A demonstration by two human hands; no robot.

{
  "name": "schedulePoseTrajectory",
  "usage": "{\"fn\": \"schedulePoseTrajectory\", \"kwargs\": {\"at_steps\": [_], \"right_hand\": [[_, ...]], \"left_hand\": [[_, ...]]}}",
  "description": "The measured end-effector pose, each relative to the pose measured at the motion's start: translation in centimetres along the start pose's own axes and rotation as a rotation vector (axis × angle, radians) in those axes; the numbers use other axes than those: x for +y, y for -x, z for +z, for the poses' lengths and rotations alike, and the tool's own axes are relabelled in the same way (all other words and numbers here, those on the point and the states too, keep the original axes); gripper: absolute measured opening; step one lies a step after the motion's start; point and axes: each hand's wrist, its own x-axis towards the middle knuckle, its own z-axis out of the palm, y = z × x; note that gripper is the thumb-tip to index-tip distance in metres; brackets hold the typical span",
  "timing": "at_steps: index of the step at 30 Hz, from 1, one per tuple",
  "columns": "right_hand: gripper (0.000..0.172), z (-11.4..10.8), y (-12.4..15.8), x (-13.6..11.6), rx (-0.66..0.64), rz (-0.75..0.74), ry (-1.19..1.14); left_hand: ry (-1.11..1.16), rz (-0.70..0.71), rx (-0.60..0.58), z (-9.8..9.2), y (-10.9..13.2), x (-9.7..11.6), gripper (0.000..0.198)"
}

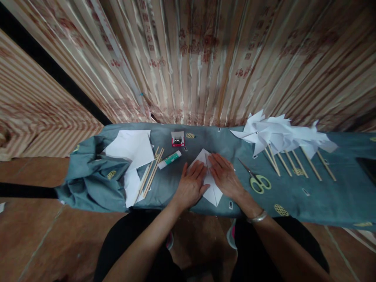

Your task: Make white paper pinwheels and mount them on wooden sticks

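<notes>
A white sheet of paper (212, 196) with crease lines lies in front of me, turned so that one corner points toward me. My left hand (192, 182) rests flat on its left part, fingers stretched forward. On the right part lies my right hand (225, 176), also flat with fingers extended. Both palms cover much of the sheet. Just left of the paper is a glue stick (169, 159) with a green and white label. Green-handled scissors (260, 183) lie to the right of my right hand, blades pointing away to the left.
Several paper pinwheels (282, 135) on wooden sticks are piled at the back right. A small open red box (178, 139) holds dark pins. Wooden sticks (152, 174) and loose white paper (132, 147) lie at left on the grey-green cloth (323, 203). A curtain (194, 70) hangs behind.
</notes>
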Motion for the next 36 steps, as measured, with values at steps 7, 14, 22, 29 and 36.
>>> {"fn": "schedulePoseTrajectory", "kwargs": {"at_steps": [7, 14, 22, 29, 36], "right_hand": [[0.045, 0.0, 0.0, -0.9, 0.036, -0.019, 0.078], [0.05, -0.2, -0.3, 0.6, 0.06, 0.143, -0.066], [0.056, -2.0, -1.0, 3.1, -0.092, 0.427, -0.547], [0.052, -3.9, 1.3, 6.3, -0.155, 0.482, -0.769], [0.037, -5.9, 3.5, 8.3, 0.247, 0.329, -0.192]], "left_hand": [[-0.007, -0.005, 0.004, 0.2, 0.0, 0.0, 0.054], [0.013, -0.032, 0.023, 0.3, 0.2, -0.2, 0.059], [0.029, -0.035, 0.143, 0.5, 0.4, -0.6, 0.064], [0.059, -0.035, 0.106, -0.1, -0.3, -0.7, 0.053], [0.111, -0.053, 0.07, 0.9, 0.0, -2.2, 0.061]]}}
